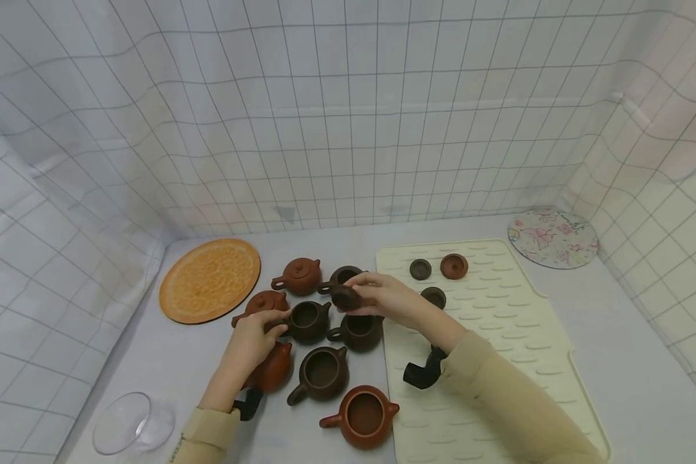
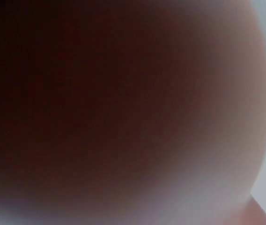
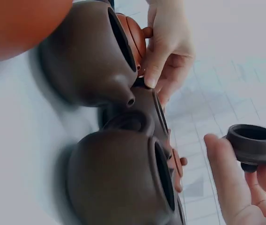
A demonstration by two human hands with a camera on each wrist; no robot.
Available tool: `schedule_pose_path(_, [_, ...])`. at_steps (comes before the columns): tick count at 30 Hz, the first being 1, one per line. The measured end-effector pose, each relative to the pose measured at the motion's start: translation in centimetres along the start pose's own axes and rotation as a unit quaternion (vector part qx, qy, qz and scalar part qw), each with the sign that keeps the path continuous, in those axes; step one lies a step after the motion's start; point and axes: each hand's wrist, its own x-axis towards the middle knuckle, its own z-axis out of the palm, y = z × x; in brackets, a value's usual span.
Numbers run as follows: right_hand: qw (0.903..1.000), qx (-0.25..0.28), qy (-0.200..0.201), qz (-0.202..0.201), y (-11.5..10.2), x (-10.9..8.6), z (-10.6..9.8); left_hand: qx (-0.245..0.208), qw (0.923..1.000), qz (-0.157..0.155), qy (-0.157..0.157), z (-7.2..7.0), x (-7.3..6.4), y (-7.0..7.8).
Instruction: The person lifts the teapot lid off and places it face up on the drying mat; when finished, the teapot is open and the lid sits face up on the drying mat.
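Observation:
My left hand (image 1: 251,343) pinches the handle of a dark brown open teapot (image 1: 309,322) in the middle of the group. In the right wrist view, its thumb presses at that teapot's edge. My right hand (image 1: 387,298) holds a small dark teapot lid (image 3: 254,144) between fingers and thumb, tipped on its side above the open pots. Just beneath it stands another dark teapot (image 1: 359,333), and one more (image 1: 347,274) lies partly hidden behind the hand. A blurred brown rounded surface (image 2: 100,103) fills most of the left wrist view.
Lidded reddish teapots (image 1: 299,276) stand left; a dark open teapot (image 1: 323,374) and a reddish one (image 1: 367,415) stand in front. Several lids (image 1: 454,266) lie on the cream mat (image 1: 499,322). An orange round mat (image 1: 210,280), floral round mat (image 1: 553,238) and clear glass dish (image 1: 122,423) lie around.

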Motion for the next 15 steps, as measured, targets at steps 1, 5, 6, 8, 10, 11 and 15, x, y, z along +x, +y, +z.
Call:
schedule_pose_path(1, [0.9999,0.013,0.001,0.003,0.0,-0.3,-0.2,0.001,1.0,-0.001,0.0,0.0,0.0,0.0])
schedule_pose_path(5, [0.9986,0.049,0.014,0.012,-0.4,-1.6,-0.9,0.001,1.0,-0.002,0.0,0.0,0.0,-0.1])
schedule_pose_path(6, [0.9984,0.053,0.015,0.011,-0.6,-2.0,-1.1,0.001,1.0,-0.002,0.0,0.0,0.0,-0.1])
schedule_pose_path(8, [0.9982,0.058,0.012,0.004,-0.9,-2.7,-1.5,0.0,1.0,-0.003,-0.001,0.0,-0.1,0.0])
schedule_pose_path(10, [0.9978,0.065,0.013,-0.003,-1.2,-3.4,-2.1,-0.002,1.0,-0.005,-0.002,0.0,-0.1,0.0])
schedule_pose_path(11, [0.9975,0.069,0.016,-0.005,-1.4,-3.9,-2.5,-0.004,1.0,-0.005,-0.003,0.0,-0.1,0.1])
schedule_pose_path(15, [0.997,0.061,0.047,-0.013,-1.8,-5.7,-4.6,-0.008,0.9999,-0.007,-0.007,-0.1,0.0,0.1])
